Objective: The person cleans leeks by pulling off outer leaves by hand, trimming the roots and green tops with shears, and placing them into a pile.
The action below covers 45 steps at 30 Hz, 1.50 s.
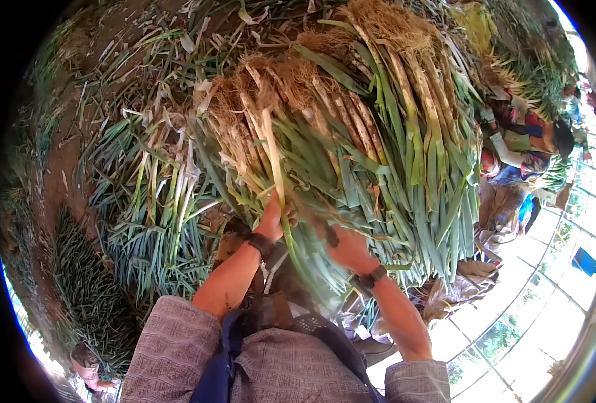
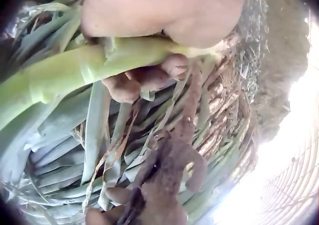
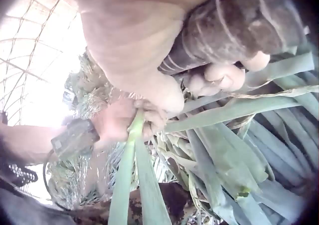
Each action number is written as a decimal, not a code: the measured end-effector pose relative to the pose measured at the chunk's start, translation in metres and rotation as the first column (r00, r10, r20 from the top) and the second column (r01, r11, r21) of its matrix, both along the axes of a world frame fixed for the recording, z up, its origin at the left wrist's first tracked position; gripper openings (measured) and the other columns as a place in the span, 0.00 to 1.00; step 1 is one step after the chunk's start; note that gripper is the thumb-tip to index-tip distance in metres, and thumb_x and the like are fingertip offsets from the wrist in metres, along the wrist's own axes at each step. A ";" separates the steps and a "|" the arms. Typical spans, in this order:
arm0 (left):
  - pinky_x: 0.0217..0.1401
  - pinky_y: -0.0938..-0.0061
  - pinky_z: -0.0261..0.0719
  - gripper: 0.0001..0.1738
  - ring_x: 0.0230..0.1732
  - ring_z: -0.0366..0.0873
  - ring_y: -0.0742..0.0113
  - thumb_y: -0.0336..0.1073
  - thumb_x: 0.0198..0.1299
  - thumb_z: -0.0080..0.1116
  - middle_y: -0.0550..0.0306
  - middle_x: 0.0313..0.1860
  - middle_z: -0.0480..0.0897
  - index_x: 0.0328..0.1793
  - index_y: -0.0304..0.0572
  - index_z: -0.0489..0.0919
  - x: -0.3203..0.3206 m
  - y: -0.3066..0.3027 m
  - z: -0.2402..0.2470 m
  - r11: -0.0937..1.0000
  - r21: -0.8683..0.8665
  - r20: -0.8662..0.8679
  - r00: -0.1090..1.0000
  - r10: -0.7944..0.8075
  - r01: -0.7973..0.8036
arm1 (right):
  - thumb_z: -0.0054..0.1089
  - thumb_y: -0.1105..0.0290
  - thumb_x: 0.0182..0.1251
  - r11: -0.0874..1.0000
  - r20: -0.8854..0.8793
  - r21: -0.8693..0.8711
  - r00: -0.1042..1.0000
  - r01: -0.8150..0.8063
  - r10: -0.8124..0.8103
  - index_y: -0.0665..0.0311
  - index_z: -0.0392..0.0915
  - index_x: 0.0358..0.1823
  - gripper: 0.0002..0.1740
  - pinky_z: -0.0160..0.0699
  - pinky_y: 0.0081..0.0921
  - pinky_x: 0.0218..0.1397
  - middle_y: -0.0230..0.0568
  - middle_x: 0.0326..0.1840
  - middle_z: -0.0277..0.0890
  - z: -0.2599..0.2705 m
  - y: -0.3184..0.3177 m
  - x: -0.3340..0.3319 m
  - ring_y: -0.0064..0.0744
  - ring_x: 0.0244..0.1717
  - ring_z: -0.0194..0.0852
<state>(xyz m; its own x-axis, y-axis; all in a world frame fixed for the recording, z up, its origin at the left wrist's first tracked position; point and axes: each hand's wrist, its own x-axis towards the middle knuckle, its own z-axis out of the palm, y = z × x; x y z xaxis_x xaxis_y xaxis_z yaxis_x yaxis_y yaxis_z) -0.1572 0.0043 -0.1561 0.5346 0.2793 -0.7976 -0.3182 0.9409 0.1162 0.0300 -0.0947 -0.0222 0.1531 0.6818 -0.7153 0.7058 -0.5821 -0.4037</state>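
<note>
In the head view my left hand [image 1: 271, 218] grips one leek [image 1: 271, 151], its pale shank pointing away from me and its green leaves trailing toward my lap. The left wrist view shows the thumb side of that hand [image 2: 164, 10] over the leek's stalk [image 2: 55, 78], with fingertips curled beneath it. Close on the right, my right hand [image 1: 350, 250] holds a dark, ridged handle [image 3: 219, 30]. Its fingers wrap round the handle in the right wrist view; the far end of the tool does not show clearly. Both hands are over the leaves of a leek pile [image 1: 432, 148].
Another heap of leeks [image 1: 157, 215] lies on the left, beside bare brown soil [image 1: 59, 161]. Loose leaf scraps litter the ground beyond. At the right another person [image 1: 526, 144] sits among leeks, near a bright gridded wall [image 1: 540, 282].
</note>
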 end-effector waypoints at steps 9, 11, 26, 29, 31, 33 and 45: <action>0.24 0.73 0.61 0.28 0.23 0.63 0.72 0.67 0.72 0.35 0.67 0.21 0.67 0.38 0.54 0.72 -0.010 0.001 0.014 0.999 -0.032 -0.114 0.993 -0.040 0.036 | 0.58 0.59 0.59 0.990 0.039 0.142 0.999 0.008 -0.014 0.58 0.75 0.48 0.18 0.76 0.54 0.45 0.54 0.36 0.82 -0.021 0.034 -0.019 0.60 0.40 0.79; 0.25 0.72 0.65 0.23 0.25 0.67 0.71 0.60 0.74 0.39 0.65 0.26 0.71 0.41 0.53 0.74 -0.011 -0.002 0.004 0.999 0.030 -0.166 0.985 0.043 -0.038 | 0.58 0.59 0.59 0.980 0.066 0.195 0.996 0.047 -0.061 0.58 0.75 0.48 0.18 0.75 0.55 0.45 0.54 0.34 0.81 -0.016 0.032 -0.024 0.60 0.39 0.79; 0.32 0.64 0.75 0.14 0.33 0.73 0.69 0.50 0.74 0.45 0.62 0.36 0.76 0.49 0.52 0.74 -0.007 0.004 0.033 0.992 0.062 -0.156 0.981 0.115 -0.106 | 0.61 0.56 0.58 0.999 0.047 0.035 0.999 -0.015 0.013 0.60 0.74 0.47 0.20 0.76 0.54 0.45 0.56 0.36 0.82 -0.003 -0.011 -0.025 0.63 0.40 0.79; 0.26 0.70 0.73 0.16 0.31 0.72 0.73 0.54 0.71 0.51 0.64 0.33 0.75 0.46 0.51 0.75 -0.010 0.016 0.061 0.990 0.061 -0.194 0.972 0.134 -0.124 | 0.64 0.56 0.56 0.961 0.085 0.171 0.968 0.219 -0.236 0.62 0.75 0.51 0.24 0.77 0.52 0.49 0.57 0.40 0.82 -0.022 -0.001 -0.007 0.63 0.43 0.79; 0.20 0.76 0.69 0.18 0.27 0.70 0.76 0.55 0.68 0.56 0.65 0.30 0.73 0.43 0.50 0.74 -0.008 0.033 0.090 0.970 0.196 -0.311 0.929 0.199 -0.142 | 0.66 0.55 0.55 0.967 0.237 0.101 0.939 0.234 -0.251 0.61 0.76 0.54 0.27 0.77 0.50 0.51 0.56 0.42 0.82 -0.035 0.002 0.013 0.62 0.46 0.79; 0.17 0.80 0.68 0.17 0.22 0.69 0.79 0.55 0.68 0.57 0.68 0.27 0.73 0.42 0.50 0.74 -0.019 0.051 0.094 0.928 0.307 -0.301 0.904 0.304 -0.210 | 0.66 0.56 0.55 0.956 0.200 0.025 0.936 0.291 -0.290 0.60 0.77 0.53 0.26 0.76 0.48 0.52 0.56 0.42 0.82 -0.032 0.008 0.026 0.61 0.48 0.79; 0.23 0.77 0.74 0.19 0.23 0.73 0.75 0.55 0.69 0.55 0.66 0.30 0.78 0.46 0.48 0.79 -0.281 0.221 0.121 0.672 0.698 -0.699 0.441 0.563 0.249 | 0.69 0.59 0.54 0.853 -0.069 0.216 0.879 0.475 -0.472 0.67 0.79 0.49 0.24 0.77 0.39 0.44 0.51 0.35 0.83 -0.046 0.063 0.066 0.49 0.39 0.82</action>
<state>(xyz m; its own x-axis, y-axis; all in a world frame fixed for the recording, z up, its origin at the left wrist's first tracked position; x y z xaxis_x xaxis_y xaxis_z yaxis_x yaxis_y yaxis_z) -0.4383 0.2252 -0.0356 -0.3826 0.8728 -0.3032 0.1944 0.3969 0.8970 0.0961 -0.0318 -0.0684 0.4895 0.6686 -0.5598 0.3608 -0.7398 -0.5680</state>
